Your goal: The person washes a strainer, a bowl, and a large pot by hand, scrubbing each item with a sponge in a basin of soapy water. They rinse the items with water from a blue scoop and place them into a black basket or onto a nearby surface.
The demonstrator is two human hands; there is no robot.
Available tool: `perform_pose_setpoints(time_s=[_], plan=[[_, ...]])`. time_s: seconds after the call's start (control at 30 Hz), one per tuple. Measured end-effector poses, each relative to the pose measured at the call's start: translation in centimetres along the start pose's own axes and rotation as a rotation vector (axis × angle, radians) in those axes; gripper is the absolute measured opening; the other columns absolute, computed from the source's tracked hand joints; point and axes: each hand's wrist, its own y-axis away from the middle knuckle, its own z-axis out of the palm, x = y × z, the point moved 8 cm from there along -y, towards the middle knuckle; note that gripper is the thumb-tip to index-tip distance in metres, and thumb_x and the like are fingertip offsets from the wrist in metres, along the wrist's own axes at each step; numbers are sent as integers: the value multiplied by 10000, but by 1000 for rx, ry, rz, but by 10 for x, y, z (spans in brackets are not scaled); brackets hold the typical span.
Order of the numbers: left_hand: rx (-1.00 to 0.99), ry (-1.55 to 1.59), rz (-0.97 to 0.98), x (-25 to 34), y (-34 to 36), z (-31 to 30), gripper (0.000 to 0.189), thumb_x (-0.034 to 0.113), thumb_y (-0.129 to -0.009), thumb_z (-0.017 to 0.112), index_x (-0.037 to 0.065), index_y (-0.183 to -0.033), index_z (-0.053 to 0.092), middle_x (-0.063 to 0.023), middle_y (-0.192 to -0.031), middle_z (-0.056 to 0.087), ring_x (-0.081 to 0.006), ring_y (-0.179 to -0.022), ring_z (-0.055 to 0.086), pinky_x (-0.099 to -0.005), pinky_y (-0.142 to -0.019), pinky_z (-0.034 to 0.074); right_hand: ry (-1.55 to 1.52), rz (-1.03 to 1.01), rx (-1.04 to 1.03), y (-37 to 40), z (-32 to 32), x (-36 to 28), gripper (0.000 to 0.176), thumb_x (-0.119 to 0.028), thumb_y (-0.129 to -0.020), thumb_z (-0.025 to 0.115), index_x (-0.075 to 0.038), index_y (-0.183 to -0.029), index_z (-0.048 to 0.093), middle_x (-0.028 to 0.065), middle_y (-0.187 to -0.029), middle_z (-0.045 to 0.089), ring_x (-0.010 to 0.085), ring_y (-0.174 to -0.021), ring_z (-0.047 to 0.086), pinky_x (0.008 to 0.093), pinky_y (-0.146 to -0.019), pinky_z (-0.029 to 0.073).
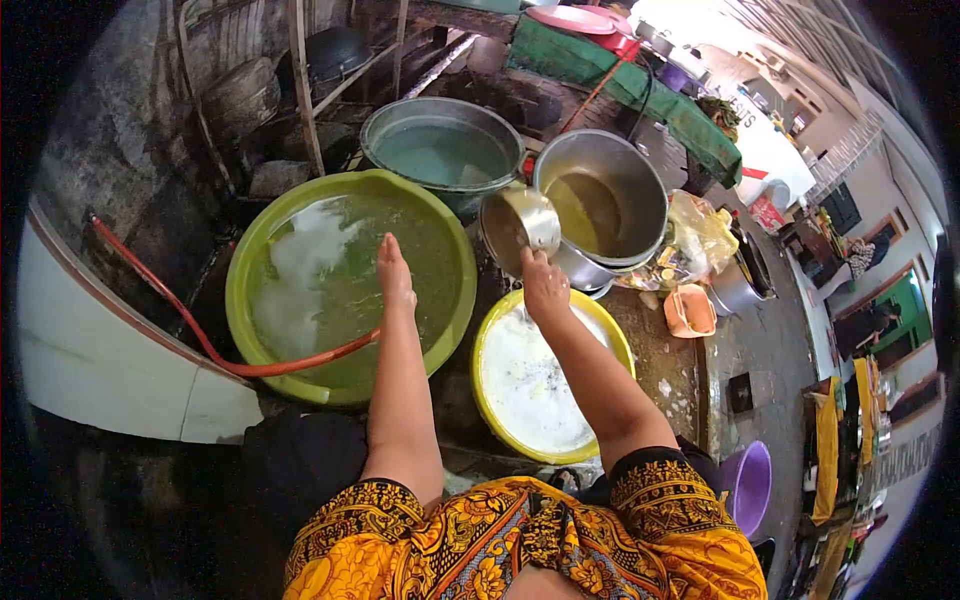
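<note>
My right hand [545, 288] grips the near edge of a small silver metal pot [541, 222], which is tilted with its mouth facing left. Its place is in front of a large metal pot [648, 215] holding yellowish liquid. My left hand [395, 272] is held out flat above a big green tub [452, 230] of water with white foam, and nothing is in it. An orange-red hose [215, 345] runs over the tub's near rim into the water. Below my right hand stands a yellow basin [482, 400] full of white suds.
A grey metal tub [505, 130] of bluish water stands behind the green one. To the right are a plastic bag [697, 228], an orange basket [690, 311] and a purple bucket [752, 487]. A tiled low wall [120, 360] borders the left.
</note>
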Motion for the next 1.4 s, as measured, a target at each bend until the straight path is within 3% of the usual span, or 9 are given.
perform_pose_setpoints(time_s=[0.1, 0.3, 0.5, 0.67, 0.83, 0.9, 1.03, 1.1, 1.4], plan=[[135, -38, 124, 15, -4, -23, 544, 399, -942, 450, 20, -1330, 419, -127, -1372, 429, -239, -1260, 402, -349, -1027, 304, -69, -29, 198, -3, -35, -29, 161, -117, -813, 542, -159, -962, 498, 54, -872, 561, 236, -714, 637, 346, -554, 541], [264, -107, 406, 46, -8, -47, 436, 279, -967, 432, -37, -1265, 466, -158, -1301, 495, -255, -1195, 470, -342, -998, 351, -127, -388, 95, 2, -8, -148, 249, -172, -780, 604, -172, -1012, 515, 59, -923, 541, 247, -809, 621, 359, -601, 525], [297, -226, 432, 42, -11, -60, 430, 264, -966, 418, -44, -1264, 464, -213, -1288, 482, -299, -1189, 470, -372, -971, 378, -426, -287, -153, 8, 54, -195, 220, -247, -802, 587, -155, -996, 539, 68, -892, 550, 264, -801, 609, 375, -648, 511], [506, -930, 583, 70, 35, -35, 406, 314, -953, 403, 83, -1275, 492, -199, -1436, 265, -364, -1251, 377, -486, -1005, 318, -648, -521, 94, 8, 9, -146, 231, -200, -784, 569, -150, -1010, 579, 69, -1014, 613, 278, -932, 603, 416, -772, 484], [164, -1141, 901, 42, 85, 48, 392, 291, -946, 427, 105, -1289, 465, -134, -1444, 285, -310, -1327, 277, -605, -1029, 167, -616, -41, 106, -39, 43, 52, 371, -203, -746, 647, -124, -1104, 587, 129, -1076, 609, 318, -956, 594, 421, -817, 477], [-101, -1280, 974, 10, 109, 77, 426, 321, -931, 464, 97, -1293, 461, -141, -1433, 301, -298, -1328, 275, -599, -1051, 119, -814, 490, -87, -35, 89, 161, 448, -242, -737, 656, -100, -1151, 561, 166, -1142, 585, 345, -1048, 559, 420, -914, 434], [-305, -1475, 804, -16, 118, 96, 461, 349, -911, 501, 98, -1296, 460, -144, -1415, 327, -291, -1333, 265, -599, -1065, 75, -1032, 918, 121, -18, 188, 306, 433, -298, -709, 663, 13, -1008, 629, 208, -994, 646, 318, -901, 633, 384, -801, 486], [-295, -1538, 734, -20, 111, 97, 496, 376, -893, 523, 98, -1298, 457, -146, -1404, 343, -288, -1337, 253, -604, -1069, 56, -1144, 952, 22, -28, 243, 339, 438, -204, -726, 671, 14, -1096, 589, 144, -994, 630, 238, -847, 605, 367, -730, 494], [-287, -1618, 807, -19, 114, 112, 459, 215, -873, 558, 63, -1288, 435, -180, -1395, 316, -318, -1336, 245, -616, -1060, 65, -1926, 1406, 386, -50, 271, 322, 505, -91, -676, 729, 48, -1098, 489, 170, -982, 597, 291, -796, 584, 401, -699, 482]])
